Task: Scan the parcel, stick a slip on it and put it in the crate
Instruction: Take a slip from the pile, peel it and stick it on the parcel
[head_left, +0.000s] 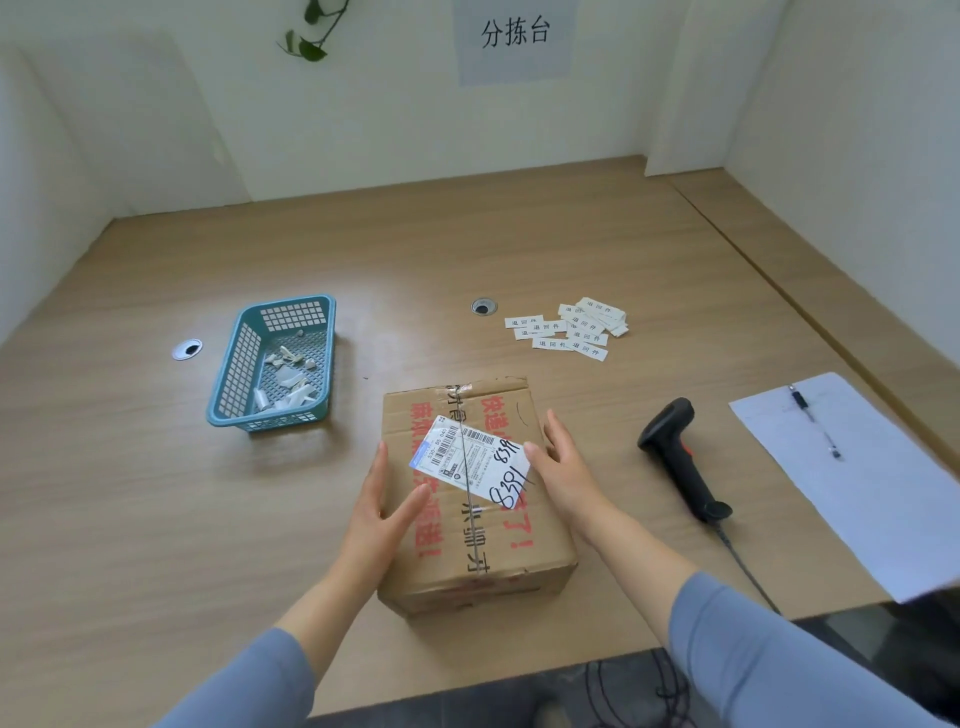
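Observation:
The parcel (483, 551) is a brown cardboard box with red print, sitting on the wooden table near the front edge. A white shipping label (470, 462) with a barcode and handwritten numbers lies across its top. My left hand (382, 512) presses against the box's left side, thumb resting on top. My right hand (561, 465) holds the right side, thumb touching the label's edge. A pile of white slips (571, 328) lies behind the box to the right. The black barcode scanner (680, 457) lies on the table right of the box.
A teal plastic basket (236, 374) holding paper scraps stands to the left. A white sheet (872, 493) with a pen (813, 421) on it lies at far right. Two cable holes (483, 306) (187, 349) sit in the tabletop. White walls enclose the desk.

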